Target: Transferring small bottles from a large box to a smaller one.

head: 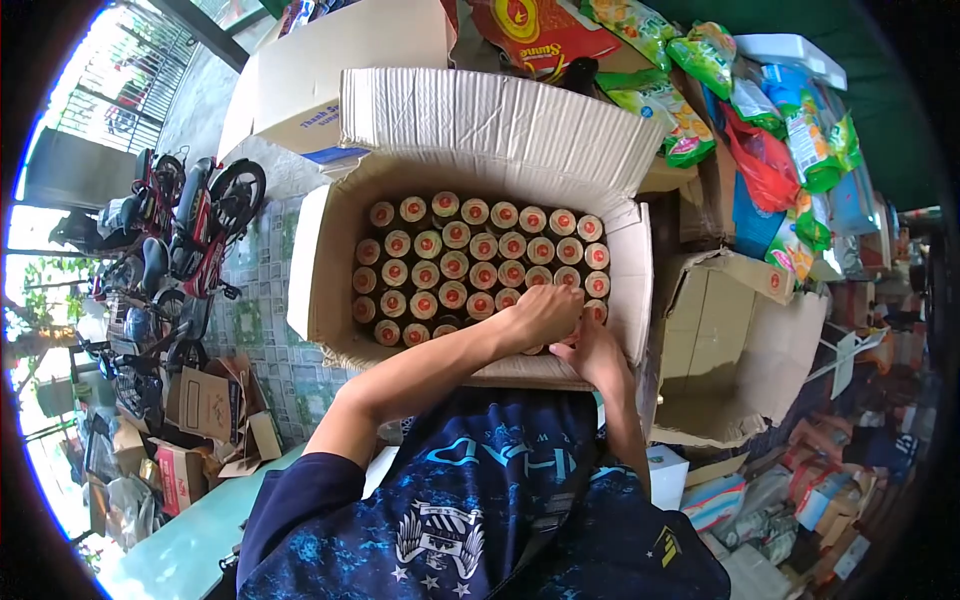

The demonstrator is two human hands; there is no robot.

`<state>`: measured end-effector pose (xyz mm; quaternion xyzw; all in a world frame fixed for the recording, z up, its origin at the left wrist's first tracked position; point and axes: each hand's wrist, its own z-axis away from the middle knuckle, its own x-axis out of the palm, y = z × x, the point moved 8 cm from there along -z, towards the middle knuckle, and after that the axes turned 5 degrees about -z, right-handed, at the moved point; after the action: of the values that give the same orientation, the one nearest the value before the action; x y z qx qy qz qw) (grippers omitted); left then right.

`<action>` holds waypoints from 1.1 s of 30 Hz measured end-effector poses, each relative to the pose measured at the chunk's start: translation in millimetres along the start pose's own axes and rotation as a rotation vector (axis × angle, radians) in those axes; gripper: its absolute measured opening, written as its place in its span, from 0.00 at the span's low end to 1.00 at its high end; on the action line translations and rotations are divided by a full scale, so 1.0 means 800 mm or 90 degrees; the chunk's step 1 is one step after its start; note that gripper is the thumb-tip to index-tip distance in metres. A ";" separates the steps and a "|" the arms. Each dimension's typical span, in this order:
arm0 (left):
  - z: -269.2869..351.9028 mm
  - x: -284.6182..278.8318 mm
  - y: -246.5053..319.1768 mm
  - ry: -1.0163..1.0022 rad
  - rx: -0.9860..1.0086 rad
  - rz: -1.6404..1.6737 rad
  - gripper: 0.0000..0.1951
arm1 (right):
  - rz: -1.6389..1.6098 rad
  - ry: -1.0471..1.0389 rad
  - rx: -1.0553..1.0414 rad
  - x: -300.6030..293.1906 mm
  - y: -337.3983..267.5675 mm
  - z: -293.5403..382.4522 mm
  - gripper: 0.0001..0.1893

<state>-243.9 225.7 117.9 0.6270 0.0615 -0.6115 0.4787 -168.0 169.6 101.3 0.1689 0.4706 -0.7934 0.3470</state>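
Note:
Rows of capped jars or bottles (454, 264), their pale lids marked with red centres, stand upright in an open cardboard box (487, 112). My left hand (546, 313) is over the near right part of the rows, back up and fingers curled. Close against it, at the box's near right corner, my right hand (598, 356) has its thumb pointing left and its fingers beside the lids. A bit of a reddish item shows between the hands; the hands cover most of it, and what each one grips is hidden.
Right of the box stands another open cardboard box (720, 352). Green snack packets (701, 56) and a red plastic bag (761, 161) lie at the upper right. A closed carton (300, 82) is behind on the left. Parked motorbikes (199, 225) and a pale green tabletop (187, 532) are leftward.

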 end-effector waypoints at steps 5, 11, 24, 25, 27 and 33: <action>0.000 -0.002 0.001 -0.081 -0.014 0.062 0.12 | -0.023 0.019 0.019 -0.008 -0.008 -0.003 0.31; -0.004 -0.010 -0.006 -0.082 -0.058 0.127 0.16 | -0.041 0.069 -0.045 -0.025 -0.014 -0.002 0.29; -0.017 -0.117 0.045 0.153 0.045 0.386 0.14 | -0.279 0.281 -0.155 -0.133 -0.048 0.059 0.27; -0.018 -0.126 0.062 0.150 0.048 0.385 0.14 | -0.302 0.295 -0.166 -0.143 -0.047 0.066 0.26; -0.019 -0.146 0.098 0.207 0.132 0.373 0.12 | -0.322 0.358 -0.163 -0.167 -0.043 0.086 0.26; -0.055 -0.139 0.164 0.226 0.227 0.371 0.13 | -0.286 0.482 -0.113 -0.228 0.001 0.121 0.26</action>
<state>-152.9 242.1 269.3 0.7877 -0.1447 -0.3327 0.4979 -33.4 157.3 257.9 0.3105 0.6560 -0.6877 -0.0176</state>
